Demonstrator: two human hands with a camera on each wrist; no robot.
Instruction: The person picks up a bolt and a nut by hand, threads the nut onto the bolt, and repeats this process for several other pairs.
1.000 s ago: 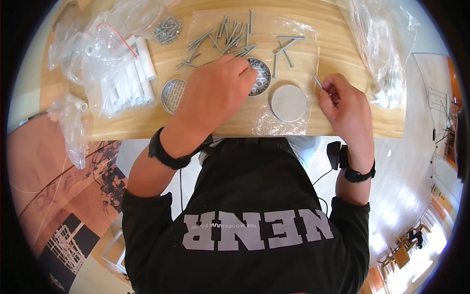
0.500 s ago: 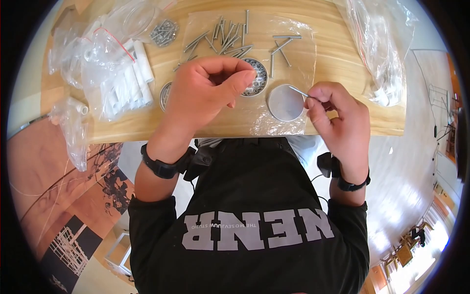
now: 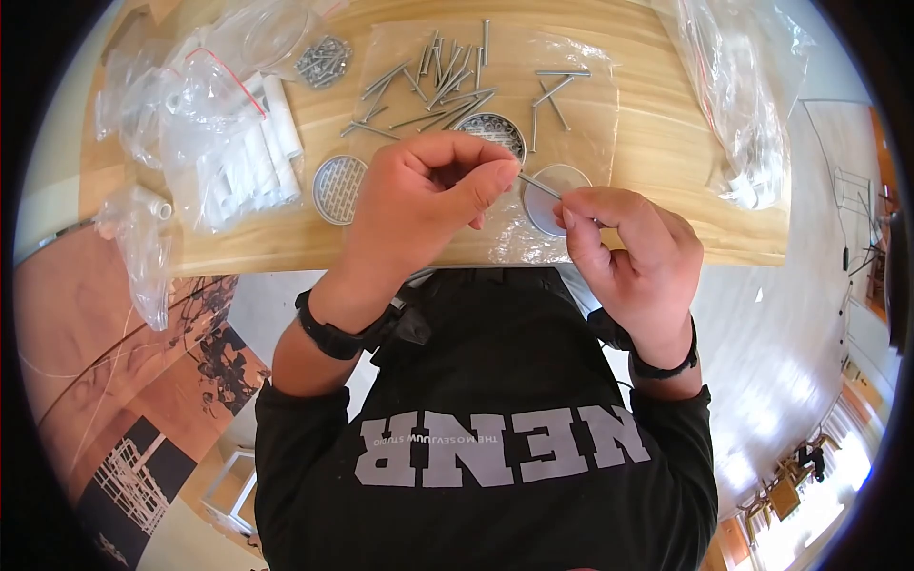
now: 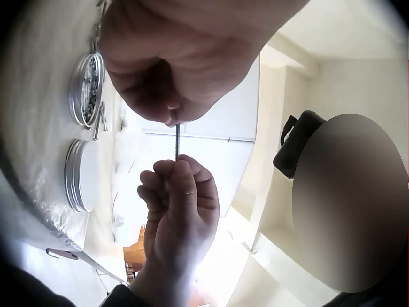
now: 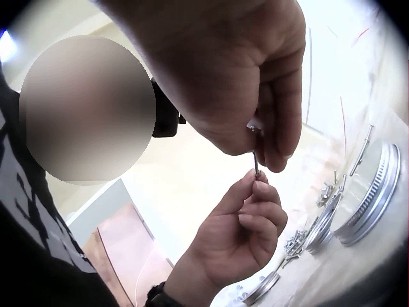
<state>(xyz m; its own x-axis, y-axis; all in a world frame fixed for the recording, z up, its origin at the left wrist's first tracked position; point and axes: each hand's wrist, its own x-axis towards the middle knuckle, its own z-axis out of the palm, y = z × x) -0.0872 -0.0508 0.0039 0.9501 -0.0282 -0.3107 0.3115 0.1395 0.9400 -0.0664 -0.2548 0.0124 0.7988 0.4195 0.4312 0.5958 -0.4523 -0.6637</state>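
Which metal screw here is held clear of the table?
The raised screw pinched between the left hand and right hand; the other screws lie beyond them.

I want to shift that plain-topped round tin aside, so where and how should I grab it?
Probably from above, thumb and fingers on opposite sides of the round tin, gripping the ridged band round its side. It lies flat and its smooth top offers nothing to pinch; the ridges should resist slipping.

The person wears a black short-sleeved shirt (image 3: pixel 476 357) with large pale block letters (image 3: pixel 500 447) and smaller pale lettering (image 3: pixel 443 440), plus black bands (image 3: pixel 338 340) on both wrists
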